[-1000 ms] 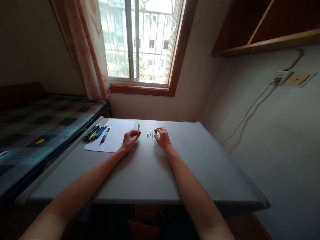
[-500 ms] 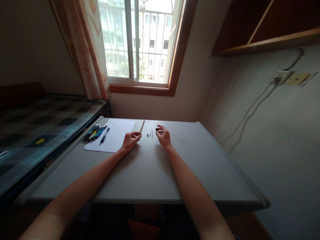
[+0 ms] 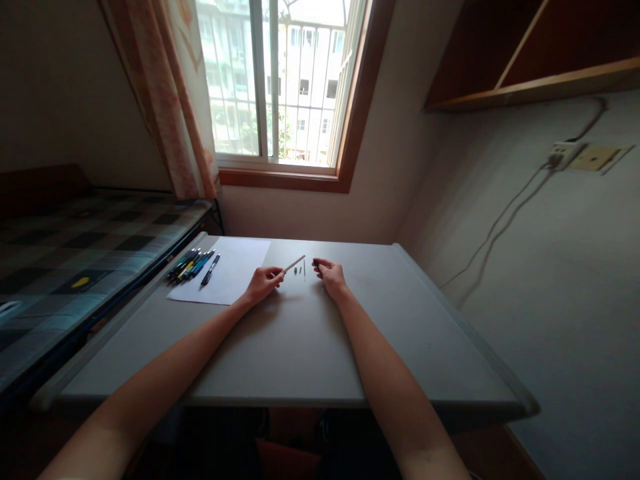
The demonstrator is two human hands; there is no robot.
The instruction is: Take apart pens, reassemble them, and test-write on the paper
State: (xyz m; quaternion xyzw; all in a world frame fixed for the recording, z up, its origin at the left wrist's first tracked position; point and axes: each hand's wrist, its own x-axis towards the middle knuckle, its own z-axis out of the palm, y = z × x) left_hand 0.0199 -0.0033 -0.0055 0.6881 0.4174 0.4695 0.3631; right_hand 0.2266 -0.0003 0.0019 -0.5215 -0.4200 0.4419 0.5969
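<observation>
My left hand [image 3: 265,283] is closed on a slim, pale pen barrel [image 3: 295,264], which slants up to the right over the table. Between the fingers of my right hand [image 3: 331,276] is a small black pen part [image 3: 315,263], perhaps a cap; its exact kind is too small to tell. On the table between both hands lie a thin refill [image 3: 305,269] and two tiny dark parts [image 3: 296,271]. The barrel's lower end is hidden in my left fingers.
A sheet of white paper [image 3: 240,260] lies at the table's left, with a pile of pens [image 3: 187,265] and one separate black pen [image 3: 211,270] on it. The grey table [image 3: 400,347] meets the wall at the right. A checked bed [image 3: 115,247] stands at the left.
The barrel in my left hand has tipped from nearly upright toward the right. My right hand has turned slightly and shifted a little, still with the black part.
</observation>
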